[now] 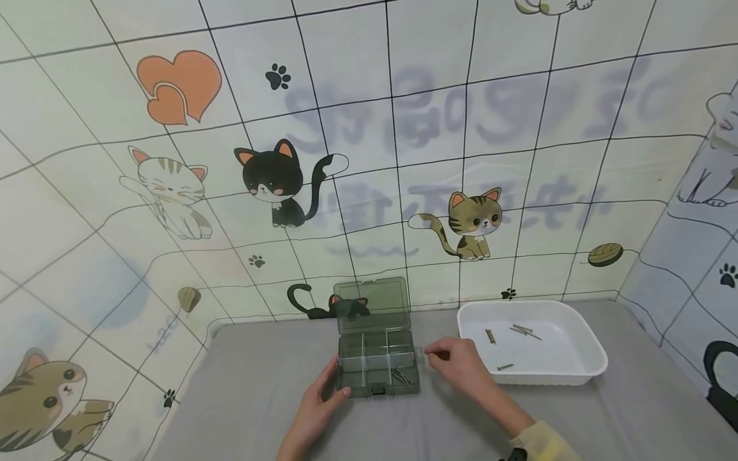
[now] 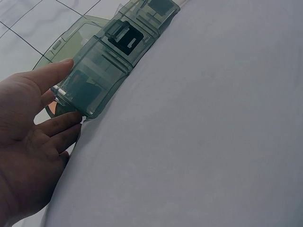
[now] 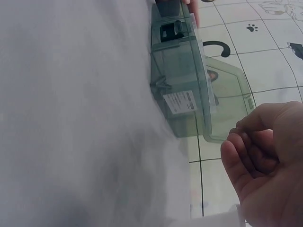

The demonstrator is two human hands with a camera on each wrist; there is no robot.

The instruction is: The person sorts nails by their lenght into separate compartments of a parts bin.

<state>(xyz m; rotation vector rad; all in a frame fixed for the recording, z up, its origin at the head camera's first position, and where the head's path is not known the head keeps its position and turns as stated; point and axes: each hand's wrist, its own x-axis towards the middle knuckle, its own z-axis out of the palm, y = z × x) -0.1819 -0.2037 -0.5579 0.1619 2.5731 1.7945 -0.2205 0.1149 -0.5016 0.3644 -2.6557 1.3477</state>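
A translucent green compartment box [image 1: 377, 379] stands on the table with its lid [image 1: 375, 306] raised at the back. Several screws [image 1: 400, 376] lie in its front right compartment. My left hand [image 1: 316, 404] holds the box's front left corner, its thumb at the front and its fingers along the left side; the left wrist view shows this hand [image 2: 33, 113] up close. Just off the box's right side is my right hand [image 1: 461, 365], palm inward. Its fingers are curled with the tips together, and nothing shows between them in the right wrist view [image 3: 265, 161].
A white tray [image 1: 596, 355] stands to the right of the box, holding several loose screws [image 1: 523, 330]. A grey cloth [image 1: 248, 384] covers the table. Behind it hangs a wall covering [image 1: 357, 121] printed with cats. A black looped object [image 1: 721, 397] is at the far right edge.
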